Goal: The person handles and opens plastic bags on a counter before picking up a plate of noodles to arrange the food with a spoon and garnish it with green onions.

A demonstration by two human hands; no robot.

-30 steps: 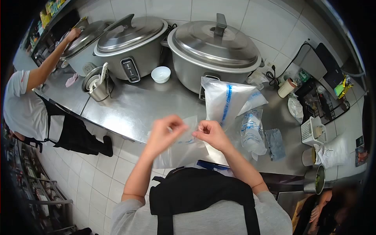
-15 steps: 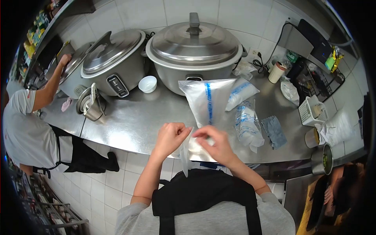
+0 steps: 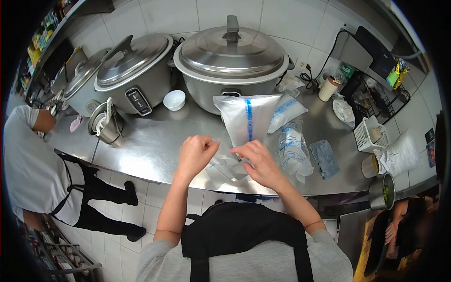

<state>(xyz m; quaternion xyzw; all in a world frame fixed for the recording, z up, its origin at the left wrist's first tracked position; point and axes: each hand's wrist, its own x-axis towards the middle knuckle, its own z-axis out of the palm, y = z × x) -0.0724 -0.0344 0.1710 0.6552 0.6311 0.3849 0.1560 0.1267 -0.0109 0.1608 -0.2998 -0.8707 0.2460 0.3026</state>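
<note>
My left hand [image 3: 196, 154] is closed in a pinch above the counter's front edge, with a bit of clear plastic at the fingertips. Below and between my hands shows a thin clear plastic bag [image 3: 222, 173] with faint print; its upper part is hard to make out. My right hand [image 3: 258, 163] is beside the bag, thumb and forefinger apart, fingers bent. Just beyond my hands stands a filled white plastic bag [image 3: 237, 120] with a blue printed stripe. Behind it and to its right lie another filled bag [image 3: 287, 112] and a clear blue-printed packet [image 3: 295, 152].
Large rice cookers [image 3: 232, 56] line the wall. A white bowl [image 3: 174, 100], a metal pot [image 3: 109, 126], a grey cloth [image 3: 324, 159] and a white basket [image 3: 371, 136] sit on the steel counter [image 3: 145, 145]. A co-worker [image 3: 40, 157] stands at left.
Both my hands have moved slightly up and away from me, and the clear plastic bag has spread out below them. The co-worker's arm has come down from the far cooker.
</note>
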